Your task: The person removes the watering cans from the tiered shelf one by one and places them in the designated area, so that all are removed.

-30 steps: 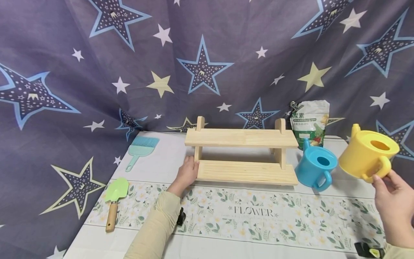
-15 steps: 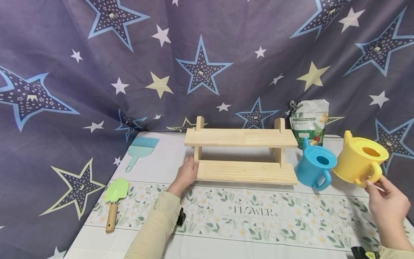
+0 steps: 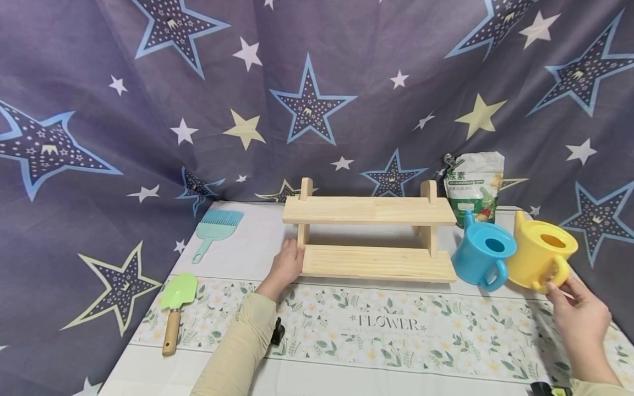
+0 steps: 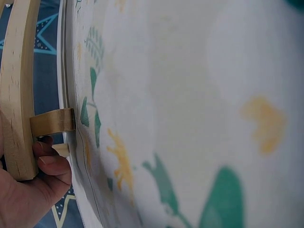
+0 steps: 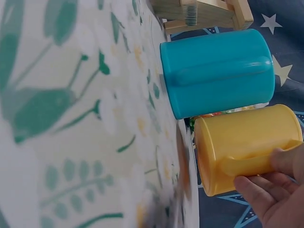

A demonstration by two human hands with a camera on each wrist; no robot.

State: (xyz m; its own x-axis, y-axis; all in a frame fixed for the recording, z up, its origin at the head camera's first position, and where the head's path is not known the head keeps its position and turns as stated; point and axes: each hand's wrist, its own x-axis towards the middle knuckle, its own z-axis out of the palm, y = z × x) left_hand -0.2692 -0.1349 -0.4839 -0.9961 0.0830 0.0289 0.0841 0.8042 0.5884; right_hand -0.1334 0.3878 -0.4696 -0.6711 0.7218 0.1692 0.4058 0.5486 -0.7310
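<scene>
A two-tier wooden shelf [image 3: 376,263] stands mid-table. My left hand [image 3: 288,265] grips the left end of its lower board [image 4: 20,90]; in the left wrist view the fingers curl under that board. By its handle, my right hand [image 3: 580,314] holds a yellow watering can [image 3: 532,253], upright. This can is close beside a blue watering can [image 3: 477,256], which stands at the shelf's right end. In the right wrist view thumb and fingers pinch the yellow handle [image 5: 251,164]. Whether the can's base touches the table, I cannot tell.
Behind the blue can stands a white and green bag [image 3: 475,187] with a clip. At the left lie a turquoise brush [image 3: 216,228] and a green trowel [image 3: 178,291] with a wooden handle. A star-patterned curtain [image 3: 346,71] hangs behind the table.
My right hand has brought the yellow watering can leftward and down, close beside the blue one. The left hand and the shelf have stayed in place.
</scene>
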